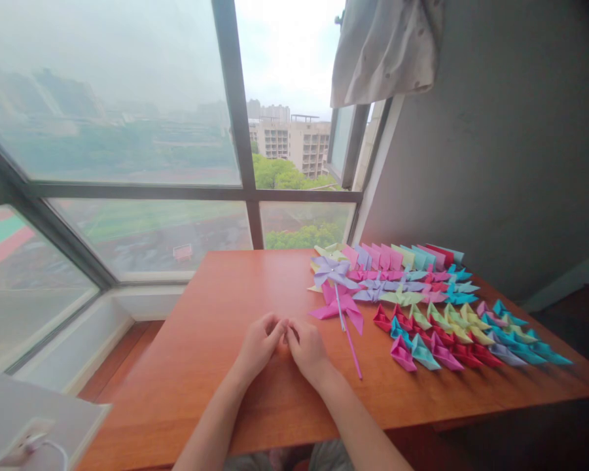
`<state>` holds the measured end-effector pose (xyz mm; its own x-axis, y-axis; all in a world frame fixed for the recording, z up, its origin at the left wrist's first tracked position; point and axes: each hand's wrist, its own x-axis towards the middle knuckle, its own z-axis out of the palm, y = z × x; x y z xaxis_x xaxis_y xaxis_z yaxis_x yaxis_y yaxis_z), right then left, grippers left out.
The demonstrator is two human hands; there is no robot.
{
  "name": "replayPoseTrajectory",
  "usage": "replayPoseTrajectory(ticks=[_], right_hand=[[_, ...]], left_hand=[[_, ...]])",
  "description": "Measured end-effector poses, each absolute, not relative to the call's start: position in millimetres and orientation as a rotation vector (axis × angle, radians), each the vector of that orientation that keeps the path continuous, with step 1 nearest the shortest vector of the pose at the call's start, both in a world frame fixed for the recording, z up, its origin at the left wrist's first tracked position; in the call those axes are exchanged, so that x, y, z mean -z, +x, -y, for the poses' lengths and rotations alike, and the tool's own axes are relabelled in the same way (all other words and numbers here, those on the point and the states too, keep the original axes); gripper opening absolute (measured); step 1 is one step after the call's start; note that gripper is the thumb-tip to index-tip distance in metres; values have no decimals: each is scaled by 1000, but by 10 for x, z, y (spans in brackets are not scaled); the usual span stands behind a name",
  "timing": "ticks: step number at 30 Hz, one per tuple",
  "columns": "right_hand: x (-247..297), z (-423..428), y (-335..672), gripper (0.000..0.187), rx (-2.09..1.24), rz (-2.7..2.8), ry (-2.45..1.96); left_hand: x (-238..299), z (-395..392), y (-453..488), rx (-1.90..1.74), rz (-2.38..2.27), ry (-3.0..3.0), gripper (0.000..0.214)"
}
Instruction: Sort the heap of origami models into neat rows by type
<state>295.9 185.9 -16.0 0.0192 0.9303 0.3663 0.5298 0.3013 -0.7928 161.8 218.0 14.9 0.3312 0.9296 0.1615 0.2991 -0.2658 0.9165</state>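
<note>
My left hand (261, 345) and my right hand (306, 350) rest together on the wooden table (206, 347), their fingertips meeting. Both have curled, closed fingers, and no object shows in either. Just right of my right hand lie paper pinwheels on sticks: a lavender pinwheel (332, 269) overlaps a magenta pinwheel (341, 307), whose stick points toward me. A pale yellow-green pinwheel (330, 250) lies partly hidden behind them.
Rows of folded paper boats (442, 351) in several colours cover the table's right side. Behind them stand folded paper cranes (412, 297) and a back row of paper planes (383, 256). Windows (147, 190) border the far side, a grey wall (481, 163) the right. A socket (29, 445) is at lower left.
</note>
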Motion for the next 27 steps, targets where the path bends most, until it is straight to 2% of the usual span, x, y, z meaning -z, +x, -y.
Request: replayPoseTrajectory(ticks=[5, 13, 27], right_hand=[[116, -1841, 2954, 18, -629, 1586, -1293], [82, -1815, 2946, 20, -696, 1526, -1270], [91, -1845, 2949, 13, -682, 1475, -1340]], left_hand=[[-123, -2202, 1615, -962, -1095, 1729, 34], [-104, -2206, 1605, -955, -1076, 1711, 36], [-112, -2204, 1612, -956, -1061, 1703, 36]])
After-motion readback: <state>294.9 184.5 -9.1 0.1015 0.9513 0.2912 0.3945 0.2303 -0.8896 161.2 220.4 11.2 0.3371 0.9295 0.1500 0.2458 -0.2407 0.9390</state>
